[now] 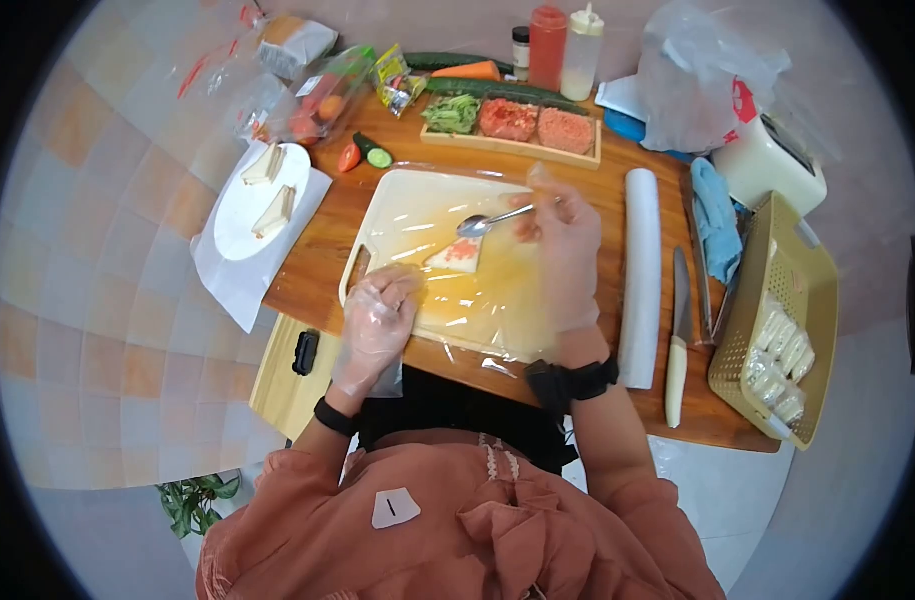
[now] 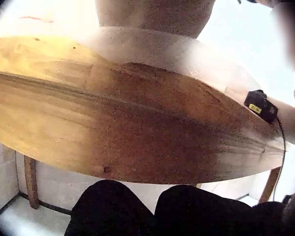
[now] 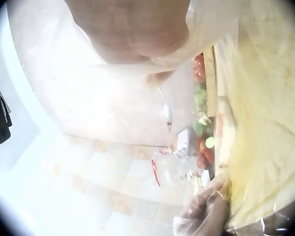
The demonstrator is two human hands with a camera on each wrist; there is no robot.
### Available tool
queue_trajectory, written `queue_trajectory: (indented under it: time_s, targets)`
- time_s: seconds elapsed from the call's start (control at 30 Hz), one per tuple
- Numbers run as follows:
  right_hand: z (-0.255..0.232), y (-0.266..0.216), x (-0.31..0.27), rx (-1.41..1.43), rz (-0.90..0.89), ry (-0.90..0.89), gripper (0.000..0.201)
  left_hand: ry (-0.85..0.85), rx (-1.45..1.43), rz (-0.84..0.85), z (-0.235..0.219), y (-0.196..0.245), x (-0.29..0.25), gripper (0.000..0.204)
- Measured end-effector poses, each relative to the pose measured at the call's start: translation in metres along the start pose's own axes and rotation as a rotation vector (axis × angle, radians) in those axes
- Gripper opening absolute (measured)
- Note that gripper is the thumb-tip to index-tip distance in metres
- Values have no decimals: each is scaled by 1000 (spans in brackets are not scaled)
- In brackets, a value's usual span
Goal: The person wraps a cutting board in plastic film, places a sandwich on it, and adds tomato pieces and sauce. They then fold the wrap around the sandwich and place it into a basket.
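Observation:
My gloved right hand [image 1: 570, 255] pinches the handle of a metal spoon [image 1: 473, 226]. The spoon's bowl is at the top edge of a white bread triangle [image 1: 458, 256] spread with pinkish-red bits. This piece lies on a cream cutting board [image 1: 403, 195] covered with clear film. At the board's lower left edge rests my gloved left hand [image 1: 380, 315], fingers loosely curled and holding nothing visible. Behind the board stands a wooden tray [image 1: 508, 149] with shredded green and two reddish fillings. The left wrist view shows mainly the table's underside [image 2: 137, 128].
Sandwich triangles [image 1: 275, 213] lie on a white plate [image 1: 233, 222] at the left. Right of the board are a white roll [image 1: 641, 280], a knife [image 1: 681, 320] and a basket [image 1: 824, 290] with wrapped pieces. Cut tomato and cucumber [image 1: 380, 158] and squeeze bottles [image 1: 583, 55] stand farther back.

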State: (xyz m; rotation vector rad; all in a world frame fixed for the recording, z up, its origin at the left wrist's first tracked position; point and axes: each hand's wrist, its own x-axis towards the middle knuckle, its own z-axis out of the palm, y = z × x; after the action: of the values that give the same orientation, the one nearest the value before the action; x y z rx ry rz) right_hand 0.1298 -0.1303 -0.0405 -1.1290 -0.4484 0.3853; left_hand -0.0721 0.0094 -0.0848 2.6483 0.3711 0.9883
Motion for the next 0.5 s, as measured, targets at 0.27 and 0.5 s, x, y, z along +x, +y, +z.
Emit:
queue_trajectory:
  time_s: [0.27, 0.5]
  targets:
    - [-1, 6, 6, 47, 73, 68, 19, 2, 3, -14, -2, 1, 2, 17]
    - [-12, 29, 18, -2, 32, 93, 23, 73, -78, 41, -16, 12, 9, 19]
